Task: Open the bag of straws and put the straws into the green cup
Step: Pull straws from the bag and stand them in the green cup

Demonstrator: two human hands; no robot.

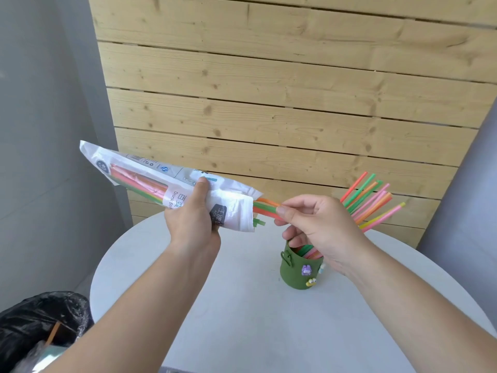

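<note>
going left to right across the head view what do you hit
black-lined bin → closed end of the straw bag → left hand → straws poking from the bag mouth → right hand → fanned straw tips

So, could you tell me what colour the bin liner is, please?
Black; the bin liner shows best in the head view.

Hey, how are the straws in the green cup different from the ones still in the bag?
The cup straws fan apart, leaning right; the bag straws lie packed in one bundle. The cup straws are bare; the bag straws are mostly wrapped, with ends poking out where the right hand pinches them. Both sets show pink, green and orange.
</note>
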